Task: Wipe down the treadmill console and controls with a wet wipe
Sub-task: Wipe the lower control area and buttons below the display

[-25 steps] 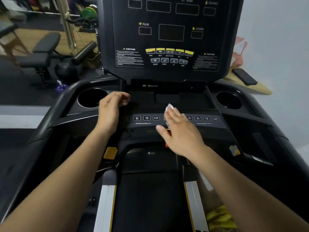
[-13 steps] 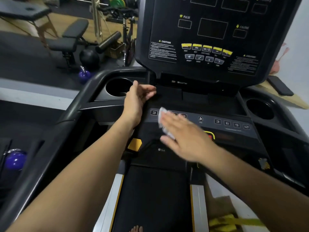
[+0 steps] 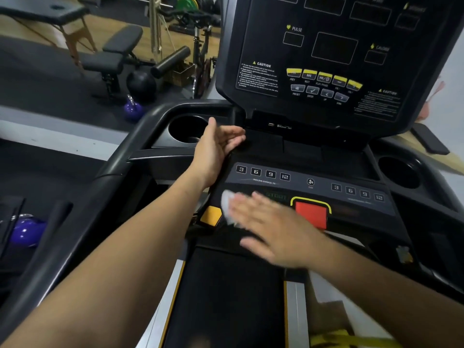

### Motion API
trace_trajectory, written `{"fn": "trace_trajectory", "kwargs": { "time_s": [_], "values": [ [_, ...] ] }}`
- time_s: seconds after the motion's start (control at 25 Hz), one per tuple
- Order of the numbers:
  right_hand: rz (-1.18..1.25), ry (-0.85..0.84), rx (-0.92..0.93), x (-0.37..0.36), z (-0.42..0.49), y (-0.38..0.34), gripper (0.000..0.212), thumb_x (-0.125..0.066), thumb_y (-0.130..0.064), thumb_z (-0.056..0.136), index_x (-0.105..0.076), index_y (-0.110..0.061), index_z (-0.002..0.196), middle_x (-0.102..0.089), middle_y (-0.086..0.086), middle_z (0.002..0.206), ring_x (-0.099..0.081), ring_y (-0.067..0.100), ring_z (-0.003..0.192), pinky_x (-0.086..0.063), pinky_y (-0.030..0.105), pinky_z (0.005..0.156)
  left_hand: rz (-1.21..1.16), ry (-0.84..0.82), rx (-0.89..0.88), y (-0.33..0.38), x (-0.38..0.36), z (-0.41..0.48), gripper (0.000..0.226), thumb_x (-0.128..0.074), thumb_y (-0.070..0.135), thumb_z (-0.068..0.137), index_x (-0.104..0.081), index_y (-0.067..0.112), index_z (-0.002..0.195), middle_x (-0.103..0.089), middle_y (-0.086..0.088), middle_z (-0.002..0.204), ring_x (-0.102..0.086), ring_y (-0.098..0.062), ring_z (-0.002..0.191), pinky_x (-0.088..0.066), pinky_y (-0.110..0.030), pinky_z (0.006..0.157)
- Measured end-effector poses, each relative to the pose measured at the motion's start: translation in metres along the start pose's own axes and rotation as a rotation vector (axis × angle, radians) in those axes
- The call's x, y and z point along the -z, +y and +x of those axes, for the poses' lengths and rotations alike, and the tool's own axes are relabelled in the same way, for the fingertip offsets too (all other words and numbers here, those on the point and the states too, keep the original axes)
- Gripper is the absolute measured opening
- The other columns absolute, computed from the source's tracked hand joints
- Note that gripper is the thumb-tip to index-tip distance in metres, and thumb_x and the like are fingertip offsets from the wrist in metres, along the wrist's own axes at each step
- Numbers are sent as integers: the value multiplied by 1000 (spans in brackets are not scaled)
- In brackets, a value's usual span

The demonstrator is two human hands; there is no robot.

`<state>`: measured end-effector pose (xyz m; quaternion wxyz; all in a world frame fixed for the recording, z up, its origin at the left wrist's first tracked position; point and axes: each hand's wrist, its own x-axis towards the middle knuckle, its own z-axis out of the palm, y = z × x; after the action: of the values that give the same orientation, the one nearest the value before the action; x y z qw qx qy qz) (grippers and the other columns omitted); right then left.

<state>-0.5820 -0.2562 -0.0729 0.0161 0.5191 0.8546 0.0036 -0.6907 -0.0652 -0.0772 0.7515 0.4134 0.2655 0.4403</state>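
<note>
**One stroke in hand: wiping the lower control strip**

Pressing the wipe flat against the left end of the control strip, under the near-straight fingers of the right hand. Pinning it rather than curling round it. Blurring at the fingertips, so apparently mid-stroke. Sitting just left of the red stop button and just above the yellow tab.

Resting the left hand on the ledge beside the left cup holder, loosely open, thumb up, holding nothing.

Judging the step as cleaning the lower strip. Not being able to tell whether the number keys or the upright console are done.

Calling next, probably, for a stroke to the right over the stop button and the far keys. Needing light, even pressure there, to avoid pushing any button in. Needing the left hand lifted clear before wiping the ledge under it.

Running out of panel on the left, with the strip's edge falling away just beyond the wipe. Having open room rightward as far as the right cup holder. Being hemmed in above by the console's overhang, and below by the lip over the belt.
</note>
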Motion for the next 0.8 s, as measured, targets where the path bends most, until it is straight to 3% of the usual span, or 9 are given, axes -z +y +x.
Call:
{"fn": "trace_trajectory", "kwargs": {
  "time_s": [0.2,0.28,0.36,0.52,0.64,0.72,0.8],
  "values": [
    [138,93,-387,28,65,28,61,-36,-42,101,-24,-10,151,-18,4,160,-9,14,148,-5,34,121,-61,-24,33,13,3,-15,72,-13,46,106,-61,-7,108,-67,-22,110,-66,-27,107,-52,-29,96],
    [106,121,-309,23,77,4,60,-35,-46,100,-34,-9,147,-28,7,157,-15,17,146,-5,35,118,-102,34,47,14,20,-31,65,-17,45,106,-62,-2,106,-69,-19,108,-67,-27,104,-53,-31,92],
    [80,98,-132,12,65,-26,60,-35,-48,99,-40,-8,144,-35,7,154,-19,19,146,-4,37,119,10,148,11,5,44,-57,53,-26,39,106,-65,5,99,-73,-13,101,-69,-24,93,-54,-33,84],
    [7,-1,89,6,44,-34,60,-33,-50,97,-37,-17,147,-30,1,156,-18,14,146,-7,41,120,118,296,-138,-9,62,-88,38,-40,29,99,-69,6,87,-74,-11,87,-68,-19,76,-56,-33,75],
    [-93,-18,-183,25,58,20,60,-28,-46,99,-20,-19,153,-15,0,161,-7,11,148,0,40,120,137,377,-112,-2,57,-83,33,-46,32,84,-70,10,77,-72,-11,82,-65,-21,72,-54,-40,77],
    [-1,-1,-385,31,67,37,62,-26,-45,99,-16,-17,153,-12,0,162,-5,11,148,0,41,121,119,374,-72,-1,58,-82,33,-45,34,80,-69,12,73,-71,-11,80,-64,-21,71,-53,-39,74],
    [28,49,-361,21,67,12,64,-26,-48,99,-19,-13,153,-11,3,161,-4,14,148,-4,44,120,145,355,-69,-4,60,-82,33,-45,33,81,-69,11,74,-71,-11,79,-63,-21,70,-53,-40,74]
  ]
}}
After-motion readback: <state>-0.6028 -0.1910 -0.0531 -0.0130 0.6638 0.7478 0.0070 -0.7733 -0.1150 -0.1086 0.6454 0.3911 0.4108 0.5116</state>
